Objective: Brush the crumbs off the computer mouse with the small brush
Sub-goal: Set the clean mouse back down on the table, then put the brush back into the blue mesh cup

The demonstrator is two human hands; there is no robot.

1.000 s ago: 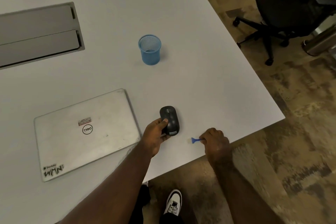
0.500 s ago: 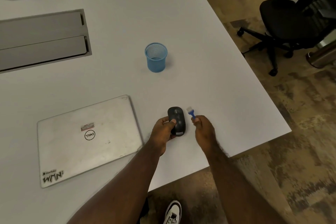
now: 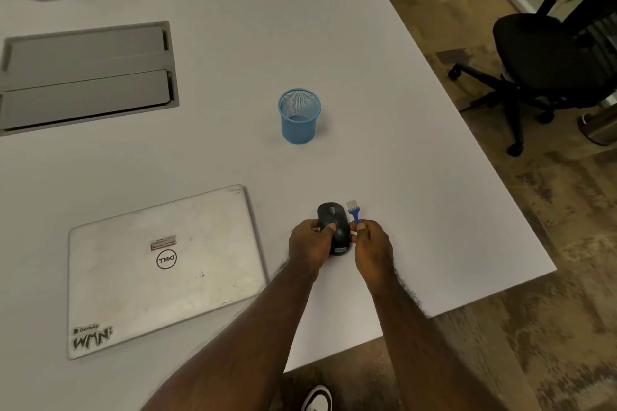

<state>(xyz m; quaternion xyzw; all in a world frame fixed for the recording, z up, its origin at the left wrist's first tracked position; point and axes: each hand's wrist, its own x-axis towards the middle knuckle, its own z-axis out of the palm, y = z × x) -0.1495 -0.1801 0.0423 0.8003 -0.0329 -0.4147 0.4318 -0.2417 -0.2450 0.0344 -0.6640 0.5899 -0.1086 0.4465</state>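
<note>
A black computer mouse (image 3: 335, 223) rests on the white table (image 3: 417, 197) near its front edge. My left hand (image 3: 309, 243) grips the mouse from its left side, thumb on top. My right hand (image 3: 372, 247) pinches the blue handle of a small brush (image 3: 354, 212), just right of the mouse. The pale bristles point away from me, beside the mouse's front right and close to it. Crumbs are too small to make out.
A closed silver laptop (image 3: 160, 270) lies left of the mouse. A blue mesh cup (image 3: 299, 116) stands behind it. A grey cable hatch (image 3: 86, 75) is set into the table at far left. A black office chair (image 3: 547, 67) stands on the floor beyond the right edge.
My right hand has carried the brush from the table's front edge up to the mouse's right side, bristles now pointing forward. My left hand has kept its hold on the mouse.
</note>
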